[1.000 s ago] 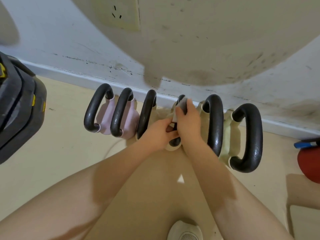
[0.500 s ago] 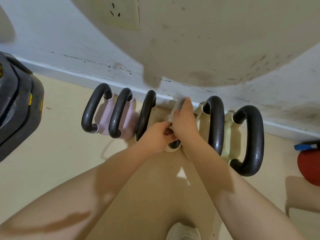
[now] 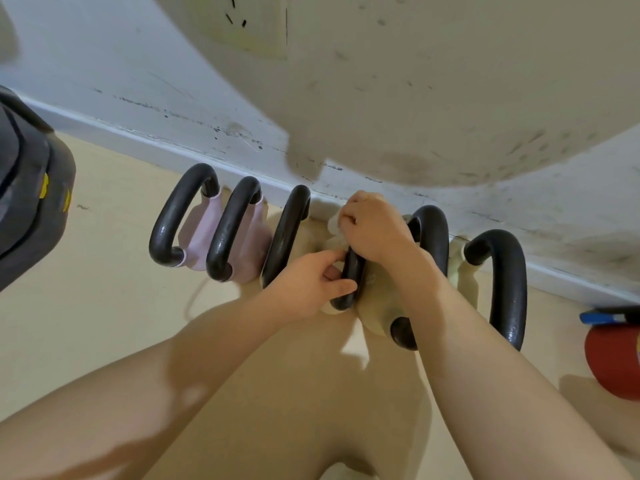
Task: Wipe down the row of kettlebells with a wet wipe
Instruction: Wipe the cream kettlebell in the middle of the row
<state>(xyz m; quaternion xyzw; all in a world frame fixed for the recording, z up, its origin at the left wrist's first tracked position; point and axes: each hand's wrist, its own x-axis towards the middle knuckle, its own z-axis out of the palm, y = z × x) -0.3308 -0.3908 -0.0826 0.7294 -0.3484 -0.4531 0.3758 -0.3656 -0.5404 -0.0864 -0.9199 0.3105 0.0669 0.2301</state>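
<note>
Six kettlebells stand in a row on the floor (image 3: pixel 104 306) against the wall (image 3: pixel 104 81): two pink ones on the left, then four cream ones, all with black handles. The step in hand is the fourth kettlebell (image 3: pixel 372 299) from the left, in the middle of the cream group.

The left hand (image 3: pixel 311 282) curls its fingers around the lower part of that kettlebell's handle (image 3: pixel 349 278), bracing it. The right hand (image 3: pixel 374 226) is closed over the top of the same handle, near the wall, with a pale wad showing at its knuckles that looks like the wet wipe (image 3: pixel 334 223), though only a small edge of it shows, so I cannot be sure how it is folded. The right hand seems to be rubbing the far end of the handle.

By my reading the row is a little past halfway, if the work runs left to right. Next, the wipe needs to travel down the handle and over the cream body, then move on to the fifth kettlebell (image 3: pixel 429 233) and the last kettlebell (image 3: pixel 505 282). The bracing hand must let go first and take a fresh hold.
</note>
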